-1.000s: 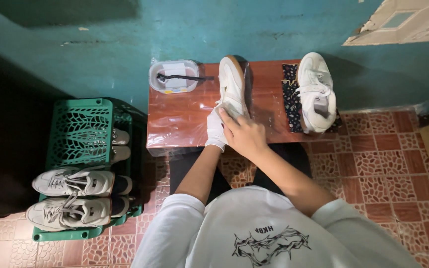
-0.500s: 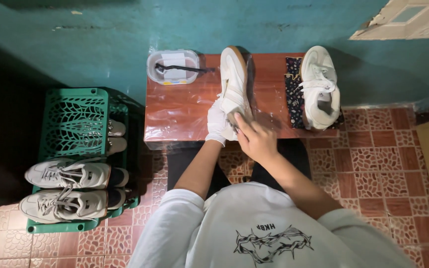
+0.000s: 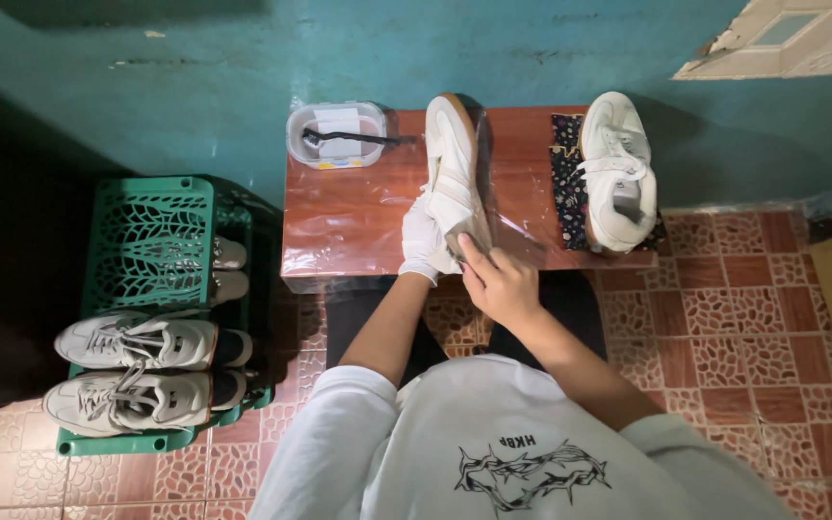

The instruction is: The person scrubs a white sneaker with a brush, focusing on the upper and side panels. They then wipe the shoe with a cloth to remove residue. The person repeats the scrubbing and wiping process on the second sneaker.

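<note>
A white sneaker (image 3: 452,159) lies on its side on the plastic-covered brown table (image 3: 353,217). My left hand (image 3: 423,241), in a white glove, grips the sneaker at its near end. My bare right hand (image 3: 498,281) presses a small object against the sneaker's heel; the object is mostly hidden by my fingers. A second white sneaker (image 3: 614,169) rests upright on a dark patterned cloth (image 3: 564,188) at the table's right end.
A white plastic tub (image 3: 337,135) with a dark brush across it sits at the table's back left. A green crate (image 3: 151,241) on the tiled floor at left holds a pair of grey-white sneakers (image 3: 137,371). A teal wall runs behind.
My right hand has slid along the sneaker's heel toward me; the left hand keeps its grip. The view shifted slightly.
</note>
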